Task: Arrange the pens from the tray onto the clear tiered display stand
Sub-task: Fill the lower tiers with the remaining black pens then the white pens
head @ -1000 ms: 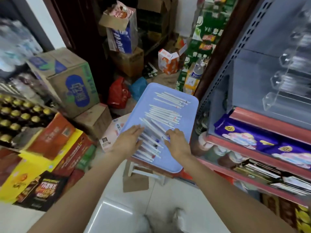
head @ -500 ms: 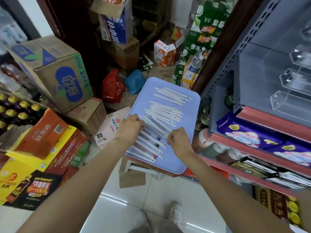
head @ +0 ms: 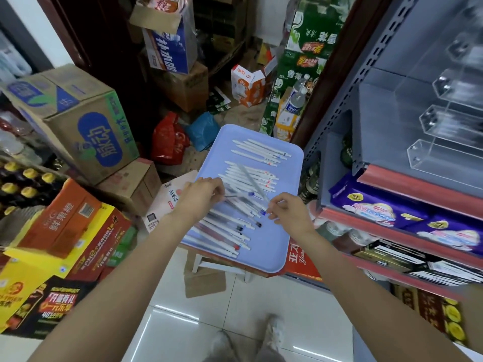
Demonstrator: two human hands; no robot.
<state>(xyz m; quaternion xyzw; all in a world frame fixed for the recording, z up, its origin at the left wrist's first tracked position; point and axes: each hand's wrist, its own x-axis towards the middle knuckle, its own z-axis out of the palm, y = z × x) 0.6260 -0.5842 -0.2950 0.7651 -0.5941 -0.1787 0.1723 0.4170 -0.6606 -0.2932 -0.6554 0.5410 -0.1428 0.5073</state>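
Tray: the pale blue tray [head: 285, 246] sits in the middle of the frame on a small white stool [head: 219, 267], long side running up toward the cardboard boxes.
Pens: white pens [head: 251, 178] lie across the tray in three loose groups, one near the far end, one mid-tray, one nearest you; most point the same slanted way, with red, blue or black marks at their right ends.
Left hand: your left hand [head: 201, 199] is over the tray's left edge, fingers curled down onto the near group and pinching a pen or several at their left ends; how many is too blurred to say.
Right hand: your right hand [head: 290, 212] is just right of the same group, thumb and fingertips drawn together at the pens' right ends, by a blue-capped tip; I can't tell whether it truly grips one.
Loose pen: one pen [head: 252, 182] lies crosswise on top of the middle group, steeper than the rest.
Display stand: the clear tiered display stand [head: 444, 131] is at the upper right on the grey shelf [head: 337, 168], its open troughs stepping upward, well apart from both hands.
Below the stand: purple packets [head: 392, 210] lie on the red-edged shelf [head: 418, 231] underneath.
Left of frame: cartons [head: 78, 121] and bottles [head: 23, 184] crowd the floor.
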